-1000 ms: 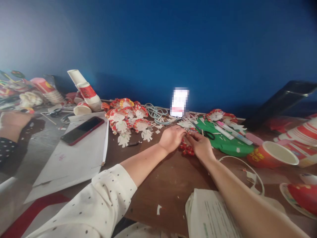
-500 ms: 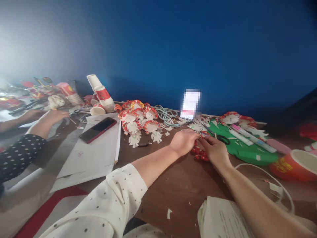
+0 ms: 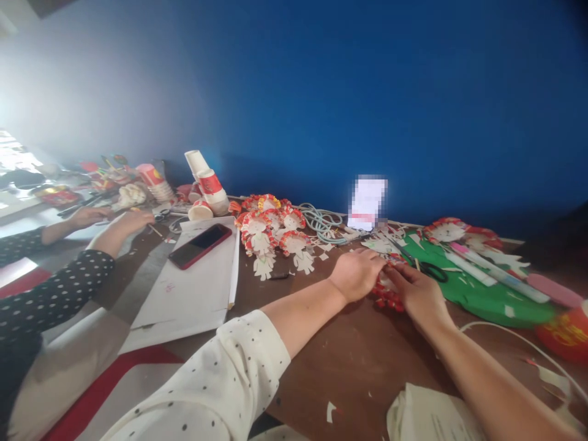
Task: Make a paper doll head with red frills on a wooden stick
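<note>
Both my hands are closed over a small red and white paper craft [image 3: 387, 295] just above the brown tabletop. My left hand [image 3: 357, 274] pinches its upper left side, with the fingertips partly hidden. From the right, my right hand [image 3: 423, 299] grips the same piece between thumb and fingers. Its frilly red lower edge shows between the hands, while the rest is covered. To the left lies a heap of similar red-edged paper crafts [image 3: 271, 229] with white cut-out parts. Dark-handled scissors [image 3: 434, 271] rest on a green sheet [image 3: 482, 300] beyond my right hand.
A lit phone [image 3: 367, 202] leans by the blue wall near a coiled cable [image 3: 321, 222]. A dark phone [image 3: 201, 246] lies on white paper [image 3: 184, 306]. Paper cups [image 3: 211, 191] stand stacked behind it. At left, a co-worker's hands [image 3: 131, 223] are over the table. Paper scraps are scattered about.
The view has swung slightly left and up, so everything sits lower and further right. Both my hands stay on the paper craft, with little visible change in grip.
</note>
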Action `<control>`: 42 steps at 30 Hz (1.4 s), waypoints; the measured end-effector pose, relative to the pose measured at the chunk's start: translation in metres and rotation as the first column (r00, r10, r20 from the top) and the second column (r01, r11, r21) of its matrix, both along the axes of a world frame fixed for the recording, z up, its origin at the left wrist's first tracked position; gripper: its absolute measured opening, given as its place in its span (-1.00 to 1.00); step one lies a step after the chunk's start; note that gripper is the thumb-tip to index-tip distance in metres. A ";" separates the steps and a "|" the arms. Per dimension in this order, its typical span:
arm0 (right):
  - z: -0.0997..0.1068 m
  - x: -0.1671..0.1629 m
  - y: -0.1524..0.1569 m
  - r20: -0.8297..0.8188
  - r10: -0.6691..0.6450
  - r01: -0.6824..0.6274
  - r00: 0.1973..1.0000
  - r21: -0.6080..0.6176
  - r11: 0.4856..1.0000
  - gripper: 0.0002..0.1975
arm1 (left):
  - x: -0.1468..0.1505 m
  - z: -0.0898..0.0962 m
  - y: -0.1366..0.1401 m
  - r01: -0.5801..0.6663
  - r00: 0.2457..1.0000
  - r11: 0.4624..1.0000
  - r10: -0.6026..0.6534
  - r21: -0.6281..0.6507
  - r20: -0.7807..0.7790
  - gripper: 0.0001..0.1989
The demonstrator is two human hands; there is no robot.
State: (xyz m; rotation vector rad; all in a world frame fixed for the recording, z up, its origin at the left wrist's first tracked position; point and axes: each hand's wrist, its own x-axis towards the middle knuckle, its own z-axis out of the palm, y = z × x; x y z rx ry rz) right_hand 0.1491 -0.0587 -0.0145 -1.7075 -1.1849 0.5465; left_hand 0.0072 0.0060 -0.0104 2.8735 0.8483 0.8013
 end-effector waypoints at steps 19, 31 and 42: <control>-0.006 0.000 -0.001 -0.062 -0.001 0.004 0.998 0.055 0.999 -0.59 | 0.009 -0.004 0.003 0.031 0.940 0.927 0.100 -0.373 0.326 -0.76; -0.009 -0.001 0.000 -0.167 0.053 -0.047 0.984 0.040 0.998 -0.61 | 0.002 -0.007 0.004 0.032 0.971 0.984 0.011 -0.178 0.237 -0.75; -0.004 -0.002 -0.001 -0.359 0.125 -0.119 0.925 0.040 0.992 -0.62 | 0.001 -0.010 0.012 0.042 0.973 0.995 -0.020 -0.094 0.229 -0.73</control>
